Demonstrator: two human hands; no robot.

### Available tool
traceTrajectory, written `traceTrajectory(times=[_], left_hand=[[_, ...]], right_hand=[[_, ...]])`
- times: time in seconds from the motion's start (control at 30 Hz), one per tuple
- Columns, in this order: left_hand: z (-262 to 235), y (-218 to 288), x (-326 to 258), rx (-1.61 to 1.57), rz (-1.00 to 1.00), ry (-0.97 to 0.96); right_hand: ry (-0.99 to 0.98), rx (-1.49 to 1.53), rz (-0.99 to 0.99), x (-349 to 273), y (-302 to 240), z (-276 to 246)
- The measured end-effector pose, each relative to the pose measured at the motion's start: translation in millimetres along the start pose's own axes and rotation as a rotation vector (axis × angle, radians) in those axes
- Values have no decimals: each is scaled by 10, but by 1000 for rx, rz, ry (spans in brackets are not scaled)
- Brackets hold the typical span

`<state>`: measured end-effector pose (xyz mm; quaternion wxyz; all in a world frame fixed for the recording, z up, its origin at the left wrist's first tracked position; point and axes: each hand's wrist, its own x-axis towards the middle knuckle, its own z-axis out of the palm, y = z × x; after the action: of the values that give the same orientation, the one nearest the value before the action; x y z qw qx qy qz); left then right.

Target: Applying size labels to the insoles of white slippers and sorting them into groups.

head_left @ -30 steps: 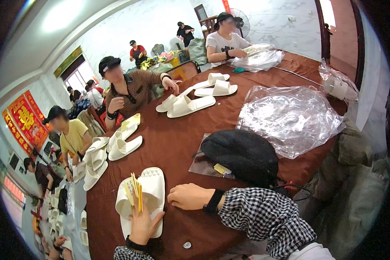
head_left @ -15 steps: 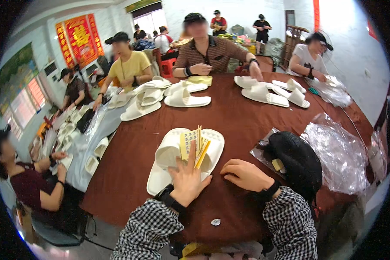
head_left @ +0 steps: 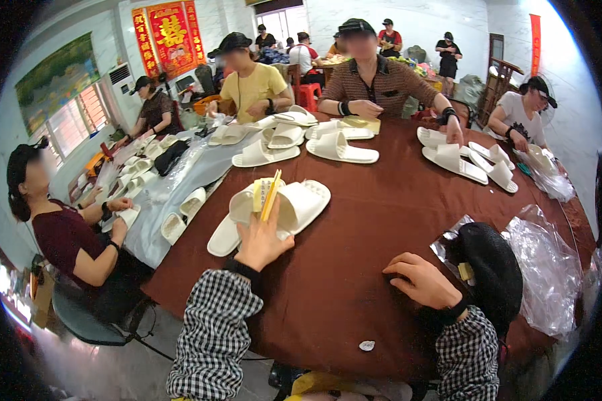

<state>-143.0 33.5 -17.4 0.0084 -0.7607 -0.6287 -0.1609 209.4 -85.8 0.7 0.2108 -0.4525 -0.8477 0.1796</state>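
Observation:
A pair of white slippers lies side by side on the brown tablecloth in front of me, a little to the left. Folded yellow paper slips stand upright between their straps. My left hand reaches over the near side of the pair, fingers stretched and spread, fingertips against the slips and the slippers. Its thumb points right, by the right slipper. My right hand rests on the cloth, loosely open with nothing in it. Beside it lies a black mesh cap with a small yellowish piece on it.
Clear plastic bags lie at the right. More white slippers stand at the far side, where a co-worker's hand touches one. A small white sticker lies near the front edge. Co-workers sit around a second table at left.
My left hand has shifted the slippers and paper slips left and away from me across the cloth. My right hand stays near the cap. The whole view has turned somewhat left.

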Motion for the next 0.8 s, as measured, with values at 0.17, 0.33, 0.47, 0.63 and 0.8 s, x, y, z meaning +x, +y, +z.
traceTrajectory(times=[0.17,0.33,0.47,0.63,0.8], left_hand=[[21,-644,332,-57,-140,83],[174,-1534,501,-32,-92,251],[299,-2146,531,245,-206,363],[349,-2092,561,226,-317,342],[210,-1399,464,294,-401,312]], right_hand=[[31,-44,18,-63,-21,-8],[37,-20,-35,-17,25,39],[29,-5,-95,60,86,114],[0,32,-44,22,119,67],[-109,104,-96,-79,108,-149]])
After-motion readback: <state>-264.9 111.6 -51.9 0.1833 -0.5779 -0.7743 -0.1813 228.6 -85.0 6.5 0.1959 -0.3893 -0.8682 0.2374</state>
